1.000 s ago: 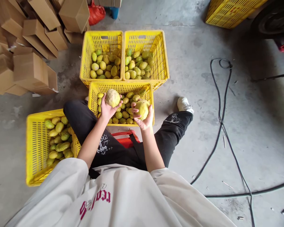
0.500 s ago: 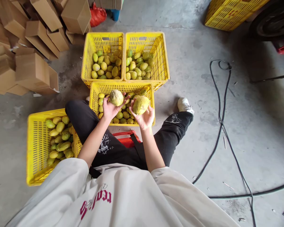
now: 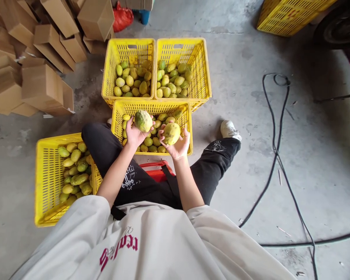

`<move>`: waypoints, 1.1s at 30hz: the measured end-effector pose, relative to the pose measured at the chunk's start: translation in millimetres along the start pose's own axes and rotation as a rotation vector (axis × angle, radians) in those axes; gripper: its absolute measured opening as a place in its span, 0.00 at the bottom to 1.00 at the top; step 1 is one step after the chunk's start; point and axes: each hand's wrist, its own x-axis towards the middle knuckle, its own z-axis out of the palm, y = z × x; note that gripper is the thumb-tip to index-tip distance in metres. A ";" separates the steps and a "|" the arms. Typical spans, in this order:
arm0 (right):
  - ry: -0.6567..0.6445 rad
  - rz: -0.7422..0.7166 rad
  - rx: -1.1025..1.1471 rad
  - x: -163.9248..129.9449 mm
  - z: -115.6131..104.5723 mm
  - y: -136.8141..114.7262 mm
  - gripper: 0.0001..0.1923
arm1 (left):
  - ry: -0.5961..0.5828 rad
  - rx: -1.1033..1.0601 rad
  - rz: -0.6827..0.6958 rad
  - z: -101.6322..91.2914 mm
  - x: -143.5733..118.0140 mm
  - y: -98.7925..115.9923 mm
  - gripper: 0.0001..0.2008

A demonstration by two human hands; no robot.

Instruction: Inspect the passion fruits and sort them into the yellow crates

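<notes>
My left hand (image 3: 135,133) cradles a blotchy green and yellow fruit (image 3: 143,121), its fingers curled under and around it. My right hand (image 3: 178,146) grips a yellower, dark-spotted fruit (image 3: 171,133) that looks like a small papaya, as does the other. Both are held up over the near yellow crate (image 3: 151,152), a short way apart. Inside that crate lie many similar fruits (image 3: 148,142), partly hidden by my hands.
Two more yellow crates (image 3: 105,74) (image 3: 205,72) with fruit stand behind. Another fruit crate (image 3: 43,182) sits by my left side. Cardboard boxes (image 3: 42,87) are heaped far left. A black hose (image 3: 275,151) lies on the floor to the right, below a distant yellow crate (image 3: 291,17).
Both fruits have turned in my hands: the left one shows more green, and the right one shows dark spots. The right fruit sits slightly lower. The view has shifted slightly.
</notes>
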 end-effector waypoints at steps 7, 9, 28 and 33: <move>-0.072 -0.064 0.136 -3.2 -1.9 -3.3 0.18 | -0.002 -0.024 -0.001 4.6 -2.7 3.0 0.22; -0.111 -0.047 0.194 -4.0 -5.2 -3.3 0.19 | 0.036 -0.014 0.002 5.5 -3.9 3.1 0.22; 0.048 -0.036 0.049 -1.2 -5.2 -7.1 0.18 | -0.059 0.063 -0.027 2.1 4.9 -1.2 0.26; -0.041 -0.011 0.079 -1.6 -10.8 -7.2 0.18 | 0.070 0.076 0.050 -9.3 13.8 3.1 0.25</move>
